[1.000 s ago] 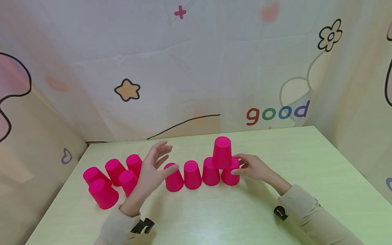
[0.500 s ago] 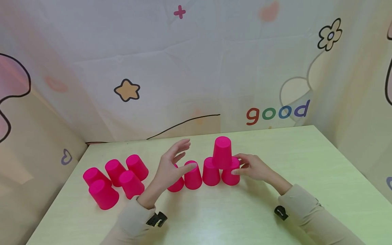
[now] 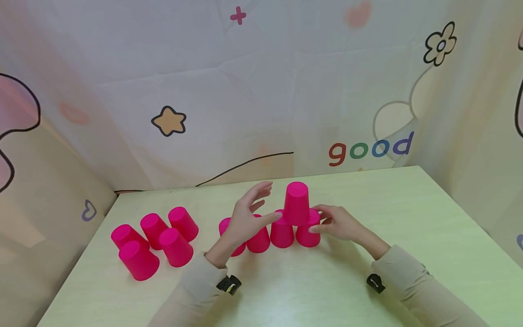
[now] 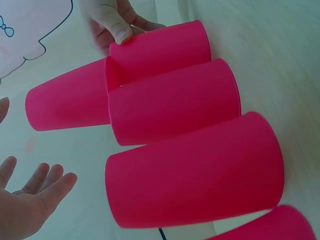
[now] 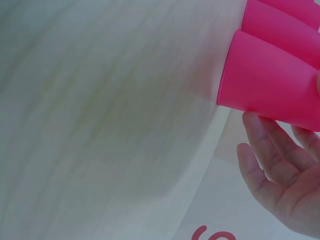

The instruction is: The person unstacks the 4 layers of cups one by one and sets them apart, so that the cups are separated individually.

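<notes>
Several pink cups stand upside down in a row on the table. One upper cup (image 3: 296, 204) bridges the two at the row's right end. My right hand (image 3: 338, 222) grips the rightmost cup (image 3: 308, 238) from the right, thumb in front and fingers behind; the right wrist view shows fingers against that cup's wall (image 5: 275, 80). My left hand (image 3: 248, 223) is in the air with thumb and fingers spread, left of the upper cup. It partly hides the two left cups of the row, and its thumb overlaps the third cup (image 3: 282, 236) in the head view.
Off to the left, several more pink cups (image 3: 175, 247) stand upside down in a loose group on the pale table (image 3: 310, 290). A printed cloth (image 3: 245, 100) hangs behind the table and along its sides.
My left hand has moved rightward along the row towards the upper cup, uncovering the loose group at the left. The right hand stays at the rightmost cup.
</notes>
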The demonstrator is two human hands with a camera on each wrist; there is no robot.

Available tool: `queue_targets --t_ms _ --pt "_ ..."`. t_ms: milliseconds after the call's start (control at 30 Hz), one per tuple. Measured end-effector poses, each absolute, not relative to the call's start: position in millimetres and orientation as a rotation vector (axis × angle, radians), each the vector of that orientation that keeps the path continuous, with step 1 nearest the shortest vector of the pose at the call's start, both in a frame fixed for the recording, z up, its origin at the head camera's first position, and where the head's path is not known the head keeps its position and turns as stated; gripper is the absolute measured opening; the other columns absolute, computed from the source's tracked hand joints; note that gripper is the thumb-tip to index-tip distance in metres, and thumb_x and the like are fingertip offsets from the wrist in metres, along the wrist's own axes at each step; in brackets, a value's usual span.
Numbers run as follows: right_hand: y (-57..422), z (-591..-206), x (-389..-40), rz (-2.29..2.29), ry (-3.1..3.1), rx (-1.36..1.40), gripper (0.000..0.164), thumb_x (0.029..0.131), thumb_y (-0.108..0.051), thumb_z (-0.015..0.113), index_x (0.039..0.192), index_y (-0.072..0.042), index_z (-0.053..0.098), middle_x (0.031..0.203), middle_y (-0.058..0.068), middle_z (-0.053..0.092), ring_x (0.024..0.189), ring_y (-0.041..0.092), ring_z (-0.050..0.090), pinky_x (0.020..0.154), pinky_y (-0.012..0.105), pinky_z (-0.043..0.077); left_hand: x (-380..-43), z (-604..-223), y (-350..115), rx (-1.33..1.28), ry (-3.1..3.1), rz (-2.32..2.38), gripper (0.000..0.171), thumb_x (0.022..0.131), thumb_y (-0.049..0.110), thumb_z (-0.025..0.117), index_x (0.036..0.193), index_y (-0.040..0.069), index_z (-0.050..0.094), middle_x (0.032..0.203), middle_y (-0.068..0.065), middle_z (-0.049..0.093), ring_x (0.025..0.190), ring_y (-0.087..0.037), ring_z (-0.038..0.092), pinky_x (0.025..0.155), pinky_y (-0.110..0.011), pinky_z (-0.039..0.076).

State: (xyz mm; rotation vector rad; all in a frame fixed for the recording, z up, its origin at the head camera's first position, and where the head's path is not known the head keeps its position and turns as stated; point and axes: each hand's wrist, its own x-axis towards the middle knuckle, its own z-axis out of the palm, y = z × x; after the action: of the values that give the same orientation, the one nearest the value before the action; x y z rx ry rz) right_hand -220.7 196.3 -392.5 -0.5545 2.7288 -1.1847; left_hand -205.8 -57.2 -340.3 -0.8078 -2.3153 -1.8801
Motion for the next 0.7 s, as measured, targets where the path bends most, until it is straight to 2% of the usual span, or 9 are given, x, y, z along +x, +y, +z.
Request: queue_targets --t_ms 167,433,700 --pt "197 -393 -220 -1.189 2.733 -0.556 0.054 0.076 -0.025 0.074 0.12 -0.002 0.053 0.105 0.009 0.061 0.091 0.024 0.059 0.074 0.034 0.052 -196 -328 -46 -0.805 -2.354 -1.862 0.062 0.077 -0.001 0.067 0.133 0.002 0.04 0.131 -0.016 0.044 0.117 -0.031 0.045 0.096 -0.042 0.04" --pt "197 -393 -220 -1.201 2.733 -0.558 0.054 0.075 -0.025 0.074 0.12 -0.003 0.053 0.105 0.008 0.061 0.091 0.023 0.059 0.073 0.034 0.052 -201 -333 -32 -0.802 -2.413 -1.83 0.063 0.077 0.002 0.069 0.133 0.002 0.039 0.131 -0.015 0.045 0.117 -0.031 0.045 0.095 -0.043 0.04" --pt "198 -393 -219 -1.199 2.738 -0.575 0.054 0.075 -0.026 0.074 0.12 -0.003 0.053 0.105 0.008 0.061 0.091 0.023 0.059 0.074 0.034 0.052 -207 -336 -22 -0.791 -2.414 -1.892 0.064 0.077 0.003 0.069 0.134 0.006 0.038 0.128 -0.014 0.047 0.117 -0.031 0.045 0.096 -0.045 0.039"
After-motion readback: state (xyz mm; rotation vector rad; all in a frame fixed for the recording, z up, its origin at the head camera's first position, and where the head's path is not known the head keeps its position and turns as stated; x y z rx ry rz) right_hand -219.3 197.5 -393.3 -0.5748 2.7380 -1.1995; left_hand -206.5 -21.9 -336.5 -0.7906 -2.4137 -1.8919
